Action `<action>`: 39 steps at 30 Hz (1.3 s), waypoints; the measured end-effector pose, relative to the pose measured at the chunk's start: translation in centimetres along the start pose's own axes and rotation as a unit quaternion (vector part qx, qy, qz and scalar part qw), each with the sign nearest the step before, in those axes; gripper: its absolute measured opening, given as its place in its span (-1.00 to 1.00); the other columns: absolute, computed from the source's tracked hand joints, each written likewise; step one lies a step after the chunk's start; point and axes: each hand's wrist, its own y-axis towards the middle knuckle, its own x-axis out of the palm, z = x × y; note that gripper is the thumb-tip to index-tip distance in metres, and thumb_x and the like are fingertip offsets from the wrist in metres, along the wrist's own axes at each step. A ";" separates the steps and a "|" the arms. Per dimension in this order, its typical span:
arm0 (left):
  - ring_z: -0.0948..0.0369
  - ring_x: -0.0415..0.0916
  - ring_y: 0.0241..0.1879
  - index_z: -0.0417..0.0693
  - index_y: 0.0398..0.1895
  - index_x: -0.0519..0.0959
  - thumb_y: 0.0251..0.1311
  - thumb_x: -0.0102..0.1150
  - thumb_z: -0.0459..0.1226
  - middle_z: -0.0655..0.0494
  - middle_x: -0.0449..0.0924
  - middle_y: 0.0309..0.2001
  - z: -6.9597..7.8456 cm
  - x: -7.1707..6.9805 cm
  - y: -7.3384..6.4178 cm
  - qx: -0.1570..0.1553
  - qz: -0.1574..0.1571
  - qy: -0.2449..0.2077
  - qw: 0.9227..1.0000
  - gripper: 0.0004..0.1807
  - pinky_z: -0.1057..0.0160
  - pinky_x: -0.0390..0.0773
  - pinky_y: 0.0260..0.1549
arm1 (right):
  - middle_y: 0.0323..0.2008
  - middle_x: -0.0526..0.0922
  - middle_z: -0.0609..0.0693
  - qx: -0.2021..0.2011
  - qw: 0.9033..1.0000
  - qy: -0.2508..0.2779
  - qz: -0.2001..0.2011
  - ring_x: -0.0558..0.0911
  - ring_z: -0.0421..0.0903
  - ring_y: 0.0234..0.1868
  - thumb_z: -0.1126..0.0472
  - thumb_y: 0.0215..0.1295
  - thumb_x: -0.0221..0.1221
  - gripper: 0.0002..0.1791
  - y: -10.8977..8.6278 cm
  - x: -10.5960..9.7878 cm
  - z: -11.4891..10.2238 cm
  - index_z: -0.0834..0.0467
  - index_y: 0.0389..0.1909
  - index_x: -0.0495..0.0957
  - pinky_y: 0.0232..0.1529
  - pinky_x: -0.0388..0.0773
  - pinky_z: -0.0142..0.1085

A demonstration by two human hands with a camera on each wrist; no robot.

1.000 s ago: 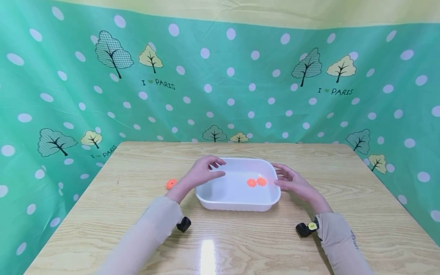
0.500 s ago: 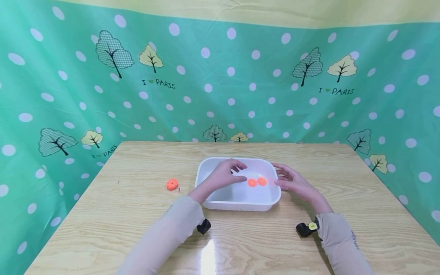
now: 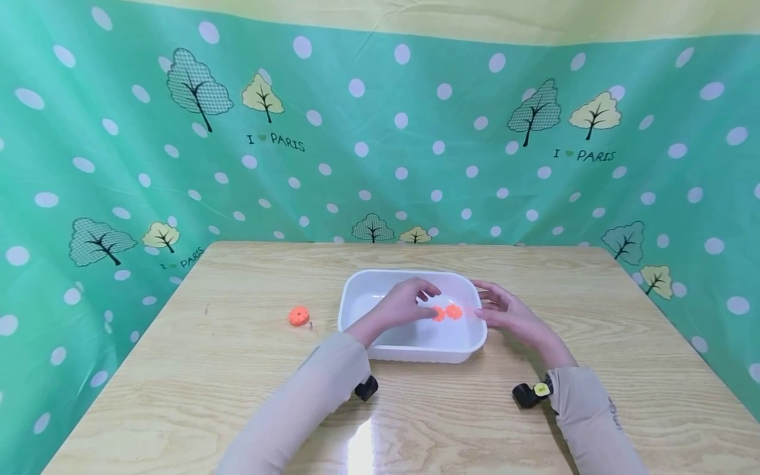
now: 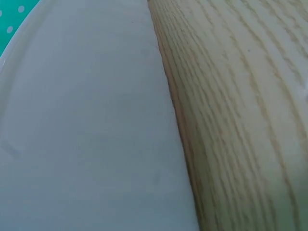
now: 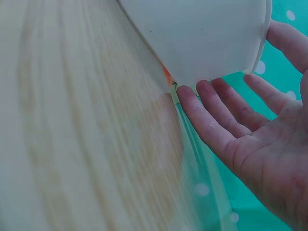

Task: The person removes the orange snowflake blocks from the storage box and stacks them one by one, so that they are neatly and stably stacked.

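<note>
A white rectangular plastic basin (image 3: 386, 354) stands on the wooden table with two small orange scalloped discs (image 3: 454, 312) lying inside, near its right end. My left hand (image 3: 404, 303) reaches over the front rim into the basin. Its fingers are loosely bent and spread, and the thumb overlaps the left disc in the head view; nothing shows gripped. At the basin's right end, my right hand (image 3: 510, 316) rests with thumb at the rim and fingers along the outer wall (image 5: 202, 43), relaxed and nearly straight in the right wrist view. The left wrist view holds only basin wall (image 4: 91, 120) and table.
A thicker orange scalloped piece (image 3: 299, 316) lies on the table (image 3: 237, 369) left of the basin, with a tiny dark speck (image 3: 311, 325) beside it. A green dotted curtain (image 3: 380, 132) hangs behind the table and along both sides.
My left hand has moved right across the basin, from its left end to the orange discs. The right hand keeps its place. The orange piece on the table has come into full sight.
</note>
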 end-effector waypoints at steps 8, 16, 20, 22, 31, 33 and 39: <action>0.22 0.45 -0.12 -0.09 -0.04 0.55 -0.04 0.32 -0.21 0.11 0.56 -0.08 -0.1 0.5 1.1 -0.008 -0.020 0.026 0.999 -0.57 0.40 0.43 -0.13 | 0.18 0.25 0.27 -0.002 1.000 0.010 -0.003 0.42 0.04 0.10 0.18 0.17 0.17 -0.24 0.0 -0.1 0.1 0.10 0.35 0.05 -0.07 0.53 -0.18; 0.21 0.43 -0.08 -0.06 0.01 0.53 -0.03 0.32 -0.19 0.09 0.51 -0.03 -0.8 0.8 1.3 -0.032 -0.036 0.032 0.998 -0.54 0.37 0.43 -0.12 | 0.19 0.24 0.27 -0.001 1.000 0.009 -0.004 0.42 0.03 0.10 0.18 0.16 0.19 -0.23 0.0 0.1 -0.2 0.11 0.35 0.04 -0.05 0.52 -0.19; 0.22 0.41 -0.06 -0.07 0.06 0.50 -0.03 0.33 -0.20 0.08 0.48 0.00 -1.1 1.2 1.3 -0.030 -0.057 0.018 0.998 -0.49 0.36 0.41 -0.06 | 0.18 0.23 0.30 -0.007 1.000 0.008 -0.002 0.43 -0.01 0.07 0.23 0.16 0.18 -0.24 0.1 0.1 0.0 0.14 0.35 0.03 -0.07 0.53 -0.22; 0.24 0.40 -0.08 -0.08 0.08 0.48 -0.04 0.33 -0.20 0.08 0.48 0.00 -1.3 1.4 1.3 -0.021 -0.070 0.021 0.997 -0.46 0.37 0.39 -0.04 | 0.18 0.23 0.30 -0.009 1.000 0.007 -0.001 0.44 -0.02 0.06 0.24 0.17 0.17 -0.24 0.1 0.1 0.0 0.15 0.35 0.03 -0.07 0.53 -0.24; 0.29 0.33 -0.22 -0.11 0.02 0.54 -0.03 0.31 -0.24 0.14 0.46 -0.16 -1.7 2.0 1.5 0.022 -0.100 0.077 0.992 -0.54 0.45 0.36 -0.20 | 0.17 0.23 0.32 -0.006 1.000 0.000 -0.003 0.40 0.09 0.11 0.23 0.18 0.16 -0.25 -0.1 0.1 -0.1 0.16 0.35 0.02 -0.07 0.52 -0.25; 0.30 0.31 -0.24 -0.09 -0.01 0.56 -0.03 0.31 -0.25 0.15 0.43 -0.19 -1.6 2.0 1.5 0.024 -0.100 0.090 0.991 -0.57 0.46 0.36 -0.23 | 0.17 0.23 0.32 -0.005 1.000 0.001 -0.003 0.41 0.06 0.10 0.23 0.18 0.16 -0.25 -0.1 0.1 -0.1 0.15 0.35 0.02 -0.07 0.52 -0.24; 0.33 0.30 -0.27 -0.07 -0.10 0.59 -0.05 0.32 -0.28 0.19 0.38 -0.26 -1.2 2.1 1.3 0.007 -0.094 0.104 0.990 -0.64 0.47 0.35 -0.27 | 0.18 0.22 0.31 -0.003 1.000 0.003 -0.002 0.43 -0.01 0.07 0.21 0.17 0.17 -0.23 0.0 0.0 0.0 0.14 0.36 0.02 -0.07 0.53 -0.24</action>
